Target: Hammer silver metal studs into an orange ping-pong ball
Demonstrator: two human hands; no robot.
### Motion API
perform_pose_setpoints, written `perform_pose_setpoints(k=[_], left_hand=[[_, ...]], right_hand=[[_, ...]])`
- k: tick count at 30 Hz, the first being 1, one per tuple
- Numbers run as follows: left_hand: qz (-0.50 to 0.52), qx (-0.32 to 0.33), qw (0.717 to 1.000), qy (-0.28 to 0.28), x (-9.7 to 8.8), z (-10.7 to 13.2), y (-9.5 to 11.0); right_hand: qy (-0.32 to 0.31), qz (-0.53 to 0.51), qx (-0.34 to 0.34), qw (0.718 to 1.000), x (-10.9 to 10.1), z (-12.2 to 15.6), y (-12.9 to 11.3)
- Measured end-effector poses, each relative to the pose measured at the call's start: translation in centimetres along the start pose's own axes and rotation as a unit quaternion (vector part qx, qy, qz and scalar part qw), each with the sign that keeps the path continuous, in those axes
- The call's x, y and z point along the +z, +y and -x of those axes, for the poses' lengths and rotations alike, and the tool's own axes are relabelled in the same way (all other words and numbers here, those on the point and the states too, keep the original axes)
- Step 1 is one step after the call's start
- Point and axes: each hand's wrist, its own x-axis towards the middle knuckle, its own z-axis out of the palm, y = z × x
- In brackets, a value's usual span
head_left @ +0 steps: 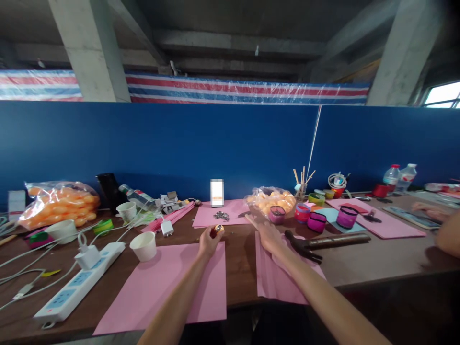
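My left hand (208,242) is closed around a small round orange piece (219,230) with a shiny, dark-marked top; its exact kind is hard to make out. Beyond it, a heap of small metal pieces (222,216) lies on a pink sheet (204,215). My right hand (266,232) reaches forward above the table with fingers stretched out, and nothing shows in it. Just past these fingers sit a clear bag of orange balls (270,197) and a small pink container (277,215). A claw hammer (334,240) lies to the right of my right wrist.
Pink sheets (168,282) lie under both forearms. A white cup (143,246), power strip (81,282) and tangled cables occupy the left, with a larger bag of orange balls (68,206) behind. Purple containers (347,217) stand right; another person's arm (447,235) is at far right.
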Motion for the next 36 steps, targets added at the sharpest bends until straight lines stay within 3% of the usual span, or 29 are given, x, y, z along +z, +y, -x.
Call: perform_pose_setpoints(k=[3,8,15,22,36], left_hand=[[0.0,0.001,1.0,-0.004,0.1,-0.1,-0.3],[-0.001,0.005,1.0,-0.009,0.3,-0.2,-0.8],[-0.009,0.028,0.999,-0.02,0.3,-0.4,-1.2],[-0.029,0.046,0.998,-0.021,0.4,-0.4,-1.6],[-0.059,0.06,0.995,-0.046,0.5,-0.2,-1.6]], right_hand=[[0.019,-0.01,-0.017,1.0,-0.4,-0.7,-0.9],[0.044,-0.042,-0.106,0.993,-0.6,-1.9,-4.4],[0.014,-0.05,-0.116,0.992,2.1,-2.4,-8.2],[0.015,-0.068,-0.099,0.993,3.8,-1.9,-8.0],[0.01,-0.102,-0.068,0.992,3.6,-1.6,-7.8]])
